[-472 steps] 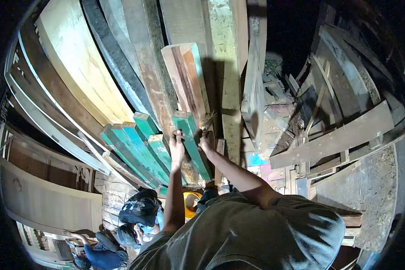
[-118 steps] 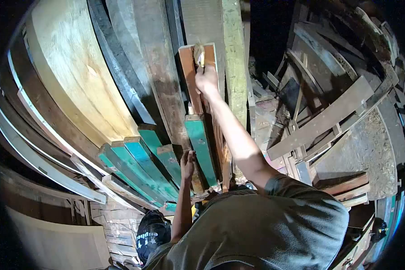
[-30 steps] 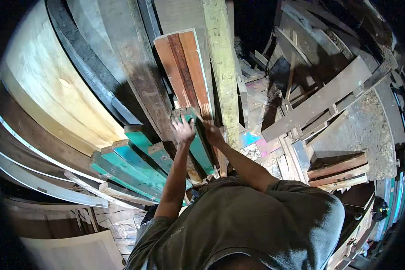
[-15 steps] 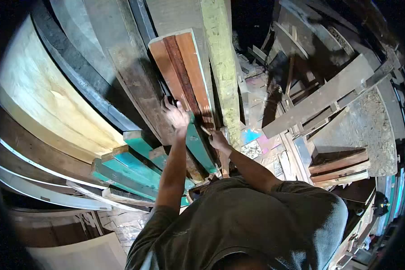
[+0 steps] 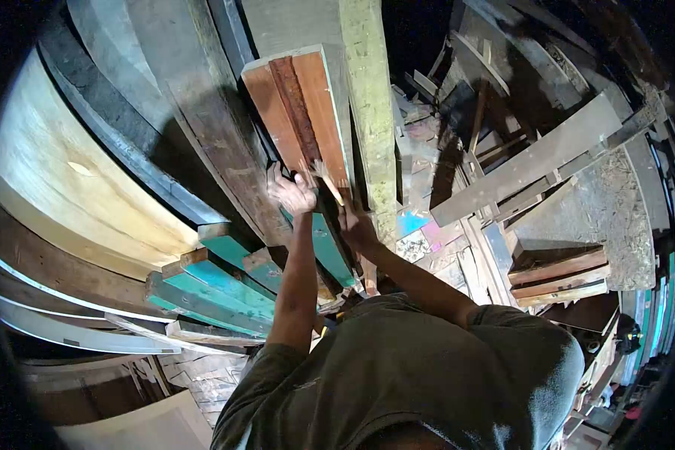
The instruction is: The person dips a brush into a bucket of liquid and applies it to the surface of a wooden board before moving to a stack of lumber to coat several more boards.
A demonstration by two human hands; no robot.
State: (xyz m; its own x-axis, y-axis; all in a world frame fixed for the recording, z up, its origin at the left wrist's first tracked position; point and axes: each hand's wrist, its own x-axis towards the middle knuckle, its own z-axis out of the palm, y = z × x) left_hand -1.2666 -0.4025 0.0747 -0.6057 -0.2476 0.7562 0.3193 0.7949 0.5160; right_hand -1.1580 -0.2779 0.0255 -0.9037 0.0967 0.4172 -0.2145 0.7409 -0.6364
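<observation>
A reddish-brown wooden board (image 5: 274, 105) with a darker strip down its middle slants away in front of me. My right hand (image 5: 358, 227) is closed around what looks like a paintbrush (image 5: 328, 184), its pale splayed end over the lower part of the dark strip. At the board's left edge is my left hand (image 5: 292, 193), fingers apart and holding nothing, with the thumb toward the board. Below the hands runs a green-painted plank (image 5: 334, 251).
Several green-edged planks (image 5: 217, 285) lie to the left, beside a large pale wood panel (image 5: 75, 165). A yellowish beam (image 5: 371, 112) stands right of the board. Farther right are a long grey plank (image 5: 529, 161) and stacked wood pieces (image 5: 559, 277).
My right hand has moved slightly up and left, bringing the brush's splayed end into view on the dark strip. The left hand stays at the board's edge.
</observation>
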